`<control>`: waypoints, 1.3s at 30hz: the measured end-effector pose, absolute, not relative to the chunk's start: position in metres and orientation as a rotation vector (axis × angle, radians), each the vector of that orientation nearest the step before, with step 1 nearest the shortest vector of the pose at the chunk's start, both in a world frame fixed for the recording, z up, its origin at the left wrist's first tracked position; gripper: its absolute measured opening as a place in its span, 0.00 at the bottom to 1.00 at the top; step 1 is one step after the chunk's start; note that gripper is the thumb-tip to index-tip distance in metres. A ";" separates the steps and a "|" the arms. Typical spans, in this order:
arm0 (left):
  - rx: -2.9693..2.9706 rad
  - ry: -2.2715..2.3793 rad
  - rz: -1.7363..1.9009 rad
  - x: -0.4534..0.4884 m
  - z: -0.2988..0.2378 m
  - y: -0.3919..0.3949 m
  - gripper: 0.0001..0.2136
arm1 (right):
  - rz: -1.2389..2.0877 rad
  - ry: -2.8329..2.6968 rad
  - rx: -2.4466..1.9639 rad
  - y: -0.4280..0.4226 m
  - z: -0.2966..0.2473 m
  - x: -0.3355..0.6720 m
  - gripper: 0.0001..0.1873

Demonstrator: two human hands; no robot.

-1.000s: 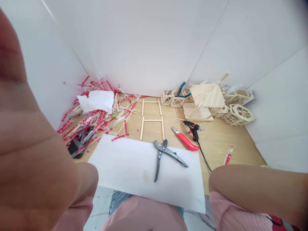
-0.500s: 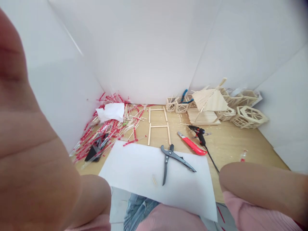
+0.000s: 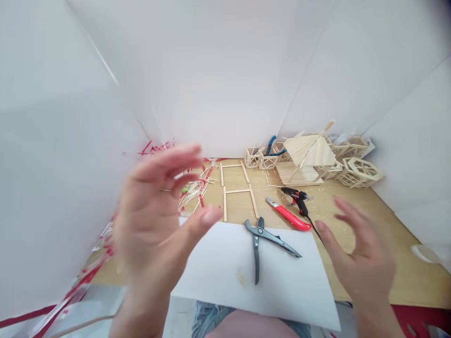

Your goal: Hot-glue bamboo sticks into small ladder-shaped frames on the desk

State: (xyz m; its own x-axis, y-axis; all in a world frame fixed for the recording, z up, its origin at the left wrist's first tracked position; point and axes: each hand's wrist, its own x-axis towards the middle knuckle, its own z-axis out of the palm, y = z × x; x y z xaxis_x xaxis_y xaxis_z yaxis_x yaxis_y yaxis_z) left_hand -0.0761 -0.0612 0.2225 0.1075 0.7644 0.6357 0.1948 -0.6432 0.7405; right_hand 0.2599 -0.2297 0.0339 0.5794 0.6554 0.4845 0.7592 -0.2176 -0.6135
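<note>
My left hand (image 3: 158,211) is raised over the left part of the table, fingers curved and thumb apart, holding nothing. On the right my right hand (image 3: 362,253) hovers near the glue gun cable, also with fingers apart and nothing in it. Between them a white sheet (image 3: 218,263) lies on the table, bearing a grey cutter with two handles (image 3: 260,237) and a few short stick pieces (image 3: 241,278). A red utility knife (image 3: 291,217) and a black glue gun (image 3: 298,199) lie beyond the sheet. Behind it, thin sticks form a ladder-like outline (image 3: 237,191).
A small stick-built house (image 3: 310,155) stands at the back right, beside stick-framed hexagonal pieces (image 3: 361,171). Small open boxes (image 3: 268,161) hold blue-handled pliers (image 3: 271,144). Loose sticks (image 3: 197,190) and red-and-clear wrappers (image 3: 95,267) spread on the left. White walls (image 3: 225,80) enclose the table.
My left hand has moved away from the camera, down and inward. My right hand has come into view. The tools and sticks keep their places on the table; the view has shifted slightly.
</note>
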 end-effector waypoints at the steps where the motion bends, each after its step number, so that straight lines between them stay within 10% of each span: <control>1: 1.878 0.875 1.528 -0.061 0.222 -0.043 0.16 | -0.041 -1.168 -1.955 -0.192 0.060 0.247 0.24; 3: 1.952 0.936 1.364 -0.037 0.200 -0.014 0.05 | 0.075 -1.170 -1.878 -0.134 0.089 0.228 0.17; 14: 2.535 1.123 0.319 0.051 0.009 0.068 0.21 | 0.344 -1.564 -2.274 0.014 0.016 0.191 0.15; 39: 2.731 1.179 0.162 0.071 -0.027 0.070 0.23 | 0.278 -1.687 -2.515 0.038 -0.003 0.181 0.19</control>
